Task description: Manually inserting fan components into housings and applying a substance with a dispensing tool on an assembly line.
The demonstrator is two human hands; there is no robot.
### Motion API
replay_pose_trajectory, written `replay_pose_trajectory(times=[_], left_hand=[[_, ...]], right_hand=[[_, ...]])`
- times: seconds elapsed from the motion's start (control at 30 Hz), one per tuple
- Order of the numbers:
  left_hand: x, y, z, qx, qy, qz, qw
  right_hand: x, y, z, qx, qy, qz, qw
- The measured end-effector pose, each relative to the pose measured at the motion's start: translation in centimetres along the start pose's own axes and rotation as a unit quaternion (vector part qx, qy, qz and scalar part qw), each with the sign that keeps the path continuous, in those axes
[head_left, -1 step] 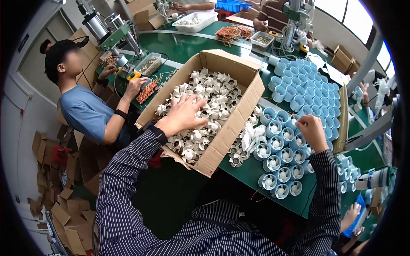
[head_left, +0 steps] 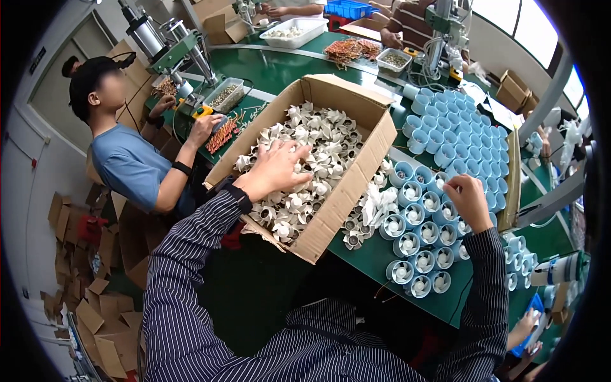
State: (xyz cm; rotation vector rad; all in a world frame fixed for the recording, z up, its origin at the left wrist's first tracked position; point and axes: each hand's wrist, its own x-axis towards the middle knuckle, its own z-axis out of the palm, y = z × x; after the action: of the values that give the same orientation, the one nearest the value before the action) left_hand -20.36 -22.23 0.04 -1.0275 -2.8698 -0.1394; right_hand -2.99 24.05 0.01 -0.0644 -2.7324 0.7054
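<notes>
My left hand rests with spread fingers on a heap of white fan impellers inside an open cardboard box. My right hand is closed, thumb and fingers pinched together above a group of round light-blue housings. What the pinch holds, if anything, is hidden. By those fingertips stands a housing with a white impeller at its mouth. Several nearer housings have white impellers seated in them. Two housings left of the hand show no impeller, only dark inner parts.
More light-blue housings stand packed farther back. Loose impellers and a white plastic bag lie between box and housings. A co-worker in a blue shirt sits left at a press. Orange wires and parts trays lie beyond.
</notes>
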Motion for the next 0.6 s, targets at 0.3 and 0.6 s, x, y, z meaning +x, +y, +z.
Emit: replay_pose_trajectory(times=[0.3,0.6], left_hand=[[-0.7,-1.6,0.3,-0.028,0.042,0.036,0.998],[1.1,-3.2,-1.1,-0.057,0.013,0.087,0.995]], right_hand=[[-3.6,-2.6,-3.7,0.017,-0.018,0.019,1.0],[-5.5,-2.5,-4.0,0.034,-0.029,-0.007,0.999]])
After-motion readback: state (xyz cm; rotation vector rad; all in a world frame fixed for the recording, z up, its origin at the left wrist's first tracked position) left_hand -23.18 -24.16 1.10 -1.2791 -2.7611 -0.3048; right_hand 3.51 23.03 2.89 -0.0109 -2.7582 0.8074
